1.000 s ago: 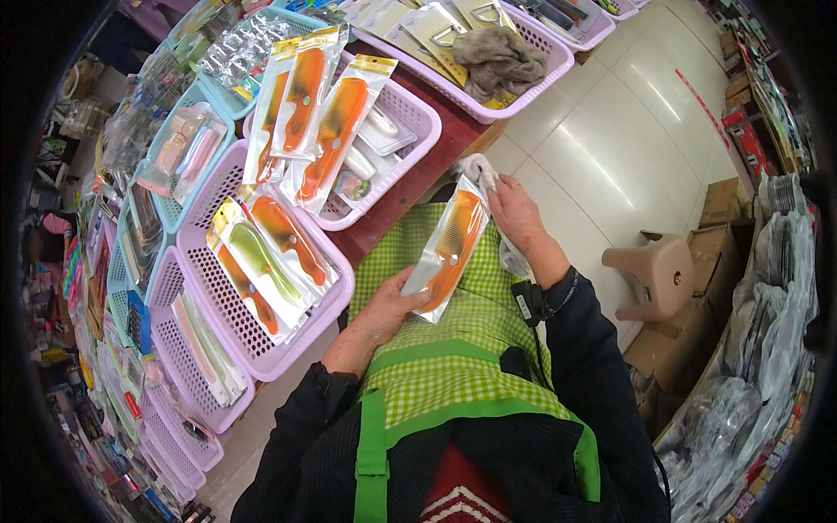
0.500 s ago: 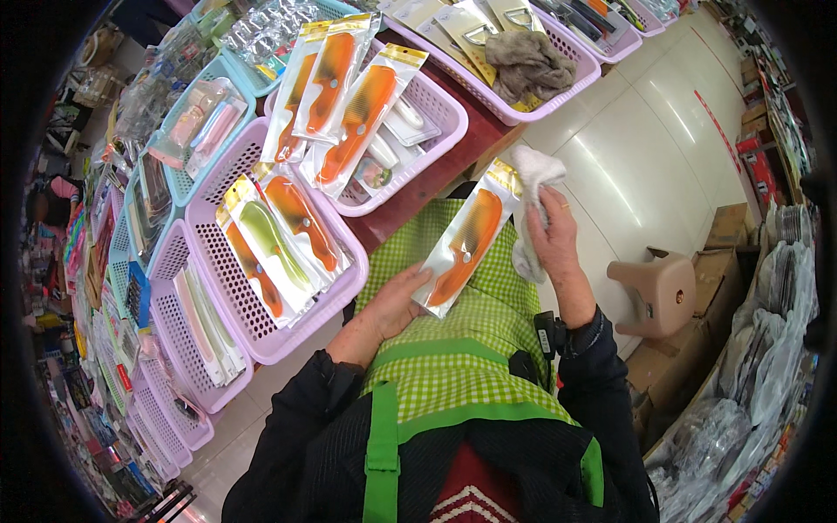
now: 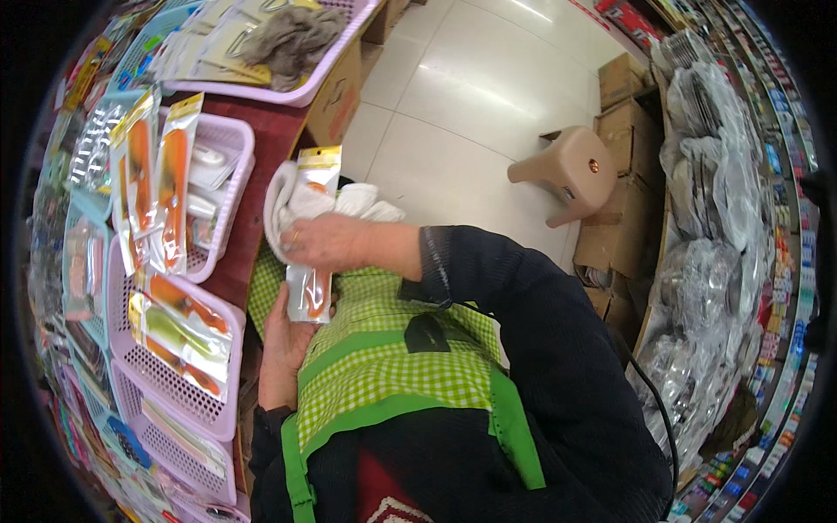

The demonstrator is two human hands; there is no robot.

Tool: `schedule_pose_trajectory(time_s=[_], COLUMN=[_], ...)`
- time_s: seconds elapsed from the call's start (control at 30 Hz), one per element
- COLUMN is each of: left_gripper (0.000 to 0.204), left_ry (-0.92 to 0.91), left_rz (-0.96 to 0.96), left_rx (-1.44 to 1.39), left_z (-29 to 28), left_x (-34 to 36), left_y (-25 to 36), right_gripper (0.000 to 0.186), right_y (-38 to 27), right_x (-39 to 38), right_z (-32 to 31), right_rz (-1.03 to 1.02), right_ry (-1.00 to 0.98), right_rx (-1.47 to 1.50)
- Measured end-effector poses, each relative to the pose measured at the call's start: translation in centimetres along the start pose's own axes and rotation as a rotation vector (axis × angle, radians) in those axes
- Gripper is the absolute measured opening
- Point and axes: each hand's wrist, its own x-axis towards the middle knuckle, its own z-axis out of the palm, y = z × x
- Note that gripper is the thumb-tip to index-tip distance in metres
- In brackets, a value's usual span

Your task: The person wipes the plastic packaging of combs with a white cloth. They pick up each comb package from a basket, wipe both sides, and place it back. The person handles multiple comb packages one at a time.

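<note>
My left hand (image 3: 283, 344) grips the lower end of a packaged orange comb (image 3: 307, 298), which stands lengthwise above my green checked apron (image 3: 392, 370). My right hand (image 3: 327, 240), its fingers curled on a white cloth (image 3: 362, 199), lies across the middle of the package and hides part of it. The cloth hangs around both sides of the package, whose gold top shows above it. To the left, orange combs in clear packs (image 3: 174, 192) lie on a lilac basket (image 3: 240, 166), and more orange and green ones (image 3: 179, 336) sit in another basket below.
A red-brown table edge (image 3: 266, 126) holds baskets along the left. Another lilac basket (image 3: 318, 78) at the top holds carded tools and a grey rag. A beige stool (image 3: 571, 174) stands on the tiled floor (image 3: 445, 105). Cardboard boxes (image 3: 610, 227) and plastic-wrapped goods (image 3: 715, 192) line the right.
My right hand has swung left with the white cloth, from beside the package to across it. The view has turned right, so the baskets sit further left and more floor shows.
</note>
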Motion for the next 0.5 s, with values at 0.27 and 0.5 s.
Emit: schedule_pose_trajectory(time_s=[0.27, 0.5], left_gripper=[0.056, 0.053], left_ry=[0.065, -0.012], left_rz=[0.03, 0.012], left_rx=[-0.012, -0.043], left_z=[0.8, 1.1], left_x=[0.2, 0.2], left_y=[-0.2, -0.1], right_gripper=[0.015, 0.024], right_y=[-0.9, 0.6], right_x=[-0.3, -0.8], right_z=[-0.6, -1.6], right_rz=[-0.039, 0.108], right_ry=[-0.059, 0.005], right_rx=[-0.045, 0.052])
